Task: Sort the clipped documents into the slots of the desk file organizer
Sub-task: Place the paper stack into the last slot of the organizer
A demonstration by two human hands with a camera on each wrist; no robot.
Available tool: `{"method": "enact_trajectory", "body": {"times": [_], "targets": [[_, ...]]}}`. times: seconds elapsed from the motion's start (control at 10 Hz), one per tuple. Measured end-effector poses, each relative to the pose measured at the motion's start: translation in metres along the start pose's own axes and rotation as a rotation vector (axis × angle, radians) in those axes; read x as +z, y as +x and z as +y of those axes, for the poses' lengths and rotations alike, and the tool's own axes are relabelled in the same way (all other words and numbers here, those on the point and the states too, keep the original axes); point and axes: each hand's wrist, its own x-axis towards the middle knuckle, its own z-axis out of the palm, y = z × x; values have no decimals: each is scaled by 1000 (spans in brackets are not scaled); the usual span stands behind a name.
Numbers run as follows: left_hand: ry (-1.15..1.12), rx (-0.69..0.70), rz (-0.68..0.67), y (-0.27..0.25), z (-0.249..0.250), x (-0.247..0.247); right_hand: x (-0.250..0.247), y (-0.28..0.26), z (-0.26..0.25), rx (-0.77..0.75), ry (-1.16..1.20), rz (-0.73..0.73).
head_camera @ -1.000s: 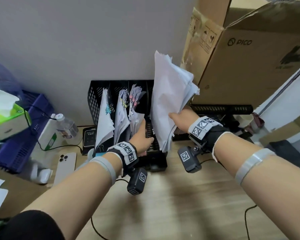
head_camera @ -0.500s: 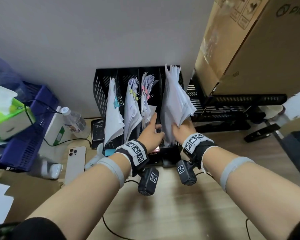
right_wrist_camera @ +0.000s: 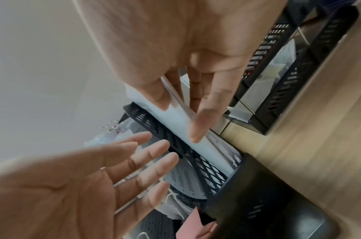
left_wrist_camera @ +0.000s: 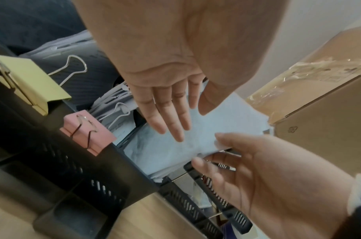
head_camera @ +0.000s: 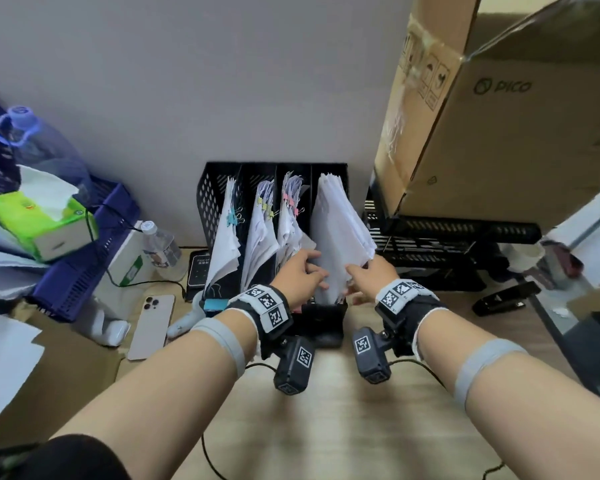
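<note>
A black four-slot organizer (head_camera: 274, 168) stands against the wall. Its first three slots hold white papers with blue (head_camera: 232, 218), yellow (head_camera: 265, 206) and pink clips (head_camera: 290, 202). A thick white paper stack (head_camera: 336, 230) stands in the rightmost slot. My left hand (head_camera: 303, 270) lays straight fingers (left_wrist_camera: 171, 116) flat on the stack's (left_wrist_camera: 165, 153) left face. My right hand (head_camera: 368, 271) is at the stack's near right edge, thumb on one side and fairly straight fingers (right_wrist_camera: 202, 113) on the other. In the left wrist view, these fingers stand slightly off the paper. The stack's own clip is hidden.
A large cardboard box (head_camera: 516, 116) overhangs a black mesh tray rack (head_camera: 447, 237) just right of the organizer. A black stapler (head_camera: 506, 297) lies further right. Left are a phone (head_camera: 151, 325), a water bottle (head_camera: 160, 247), a tissue box (head_camera: 42, 223) and a blue basket (head_camera: 80, 271).
The thick stack came down from mid-air into the rightmost slot. My right hand loosened its grip on it, and my left hand shifted from the divider onto the stack's side.
</note>
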Motion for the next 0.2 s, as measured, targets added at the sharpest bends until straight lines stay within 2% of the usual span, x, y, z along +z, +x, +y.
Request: {"method": "enact_trajectory", "body": {"times": [0.1, 0.2], "targets": [[-69, -4, 40, -15, 10, 5, -21, -5, 7, -83, -104, 3], [-185, 8, 107, -31, 31, 3, -57, -39, -31, -220, -65, 72]]}}
